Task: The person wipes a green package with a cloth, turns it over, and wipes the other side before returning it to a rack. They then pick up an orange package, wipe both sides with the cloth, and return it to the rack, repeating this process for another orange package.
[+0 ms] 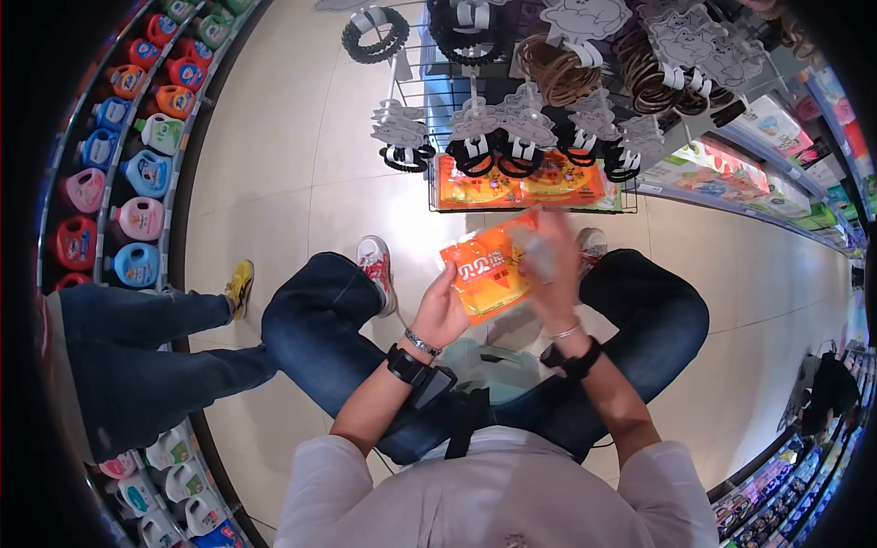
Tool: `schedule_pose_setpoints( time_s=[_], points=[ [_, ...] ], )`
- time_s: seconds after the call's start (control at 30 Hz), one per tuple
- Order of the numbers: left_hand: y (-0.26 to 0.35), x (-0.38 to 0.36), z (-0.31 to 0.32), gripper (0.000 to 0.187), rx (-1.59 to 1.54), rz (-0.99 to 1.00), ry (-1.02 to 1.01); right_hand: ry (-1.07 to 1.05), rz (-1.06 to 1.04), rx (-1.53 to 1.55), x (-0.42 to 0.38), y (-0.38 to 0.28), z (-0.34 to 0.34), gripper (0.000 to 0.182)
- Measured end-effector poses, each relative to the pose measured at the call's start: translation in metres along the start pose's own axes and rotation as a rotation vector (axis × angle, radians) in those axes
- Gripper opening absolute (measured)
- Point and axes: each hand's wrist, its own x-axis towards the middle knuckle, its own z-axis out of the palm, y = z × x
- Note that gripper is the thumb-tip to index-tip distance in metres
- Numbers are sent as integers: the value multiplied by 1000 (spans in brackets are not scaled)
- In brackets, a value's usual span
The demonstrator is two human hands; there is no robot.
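My left hand grips the lower left edge of a flat orange packet with white Chinese lettering, thumb on its front. The packet is tilted, held up between my knees. Over its right side is my right hand, smeared by motion. A greyish, crumpled-looking thing shows at its fingers, and I cannot tell what it is. Just beyond my hands, similar orange packets lie in the bottom of a wire rack. A pale green translucent stool or box shows beneath my forearms.
Black hair ties on printed cards hang from the rack's hooks. Detergent bottles fill shelves along the left. Another person's jeans-clad legs are close at my left. Packaged goods line shelves on the right, with tiled floor between.
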Motion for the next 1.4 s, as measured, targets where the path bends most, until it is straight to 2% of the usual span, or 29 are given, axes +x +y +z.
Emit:
schedule_pose_setpoints(
  time_s=[0.03, 0.07, 0.17, 0.23, 0.3, 0.37, 0.4, 0.43, 0.47, 0.53, 0.57, 0.67, 0.7, 0.73, 0.77, 0.8, 0.83, 0.87, 0.97, 1.0, 1.07, 1.13, 1.17, 1.2, 1.23, 1.3, 1.33, 1.37, 1.4],
  points=[
    [-3, 2, -1, 48, -11, -13, -71, -139, 17, -76, -6, -15, 12, 64],
    [-6, 3, 1, 48, 45, 7, -39, -275, 31, -153, -16, -33, 23, 71],
    [-4, 4, 5, 47, 113, 64, 102, -254, 57, -44, -40, -40, 52, 74],
    [1, 6, -26, 47, 9, -2, 107, -448, -56, -49, -51, -58, 49, 73],
    [3, 9, -47, 46, -236, -116, -319, -470, -36, 31, -56, -62, 45, 71],
    [2, 6, -35, 47, -234, -114, -246, -537, -36, 126, -51, -54, 39, 61],
    [2, 8, -24, 49, -147, -63, -53, -530, -48, 123, -45, -44, 35, 61],
    [1, 9, -11, 50, -66, -13, 145, -498, -34, 319, -42, -32, 27, 56],
    [1, 8, 0, 54, -31, -18, 61, -472, -8, 515, -45, -25, 19, 50],
    [2, 11, 9, 55, -28, 13, 66, -40, 472, 992, -47, -15, 13, 48],
    [1, 11, 14, 56, -14, 40, 69, -51, 488, 986, -36, -17, 8, 48],
    [-5, 10, 34, 52, -3, 65, 29, 87, 451, 757, -13, -25, 6, 45],
    [-6, 12, 37, 52, 27, 100, -3, -104, 174, 454, -16, -33, 21, 47],
    [-8, 7, 27, 49, 418, 210, -90, -285, -104, 145, -17, -39, 33, 49],
    [-11, 1, 18, 47, 792, 359, -136, -283, -109, 150, -16, -47, 38, 49],
    [-10, -4, 6, 45, 1110, 415, -100, -338, -154, -6, -15, -57, 40, 48],
    [-8, -2, 3, 44, 555, 206, -80, -395, -197, -162, -14, -63, 40, 47],
    [-6, 1, 1, 43, -25, 64, 26, -393, -203, -117, -10, -59, 38, 49],
    [-4, 3, 13, 44, 85, 34, 151, -280, -218, -289, -3, -46, 34, 53],
    [-3, 2, 16, 47, -16, 18, 117, -275, -198, -334, -1, -40, 29, 53],
    [-1, 0, 25, 49, 27, 46, 48, -182, -161, -355, 9, -14, 22, 48],
    [7, -8, 23, 52, 68, 70, -23, -148, -77, -500, 5, 47, 11, 39],
    [11, -10, 23, 52, 69, 64, -19, -268, 206, -121, 5, 53, 4, 41],
    [15, -10, 25, 51, 59, 108, -36, -241, 570, 387, 6, 58, -4, 44],
    [17, -9, 27, 51, 43, 154, -52, -116, 894, 695, 7, 64, -11, 48],
    [17, -5, 28, 51, 26, 152, -52, -134, 1099, 1618, -4, 61, -8, 50],
    [15, -2, 27, 51, 70, 156, 1, -349, 961, 1946, -9, 50, -4, 49],
    [15, 1, 26, 51, 119, 159, 55, -326, 840, 1949, -13, 36, 3, 47],
    [15, 6, 12, 49, 148, 174, 122, -263, 611, 1645, -21, 17, 7, 49]
  ],
)
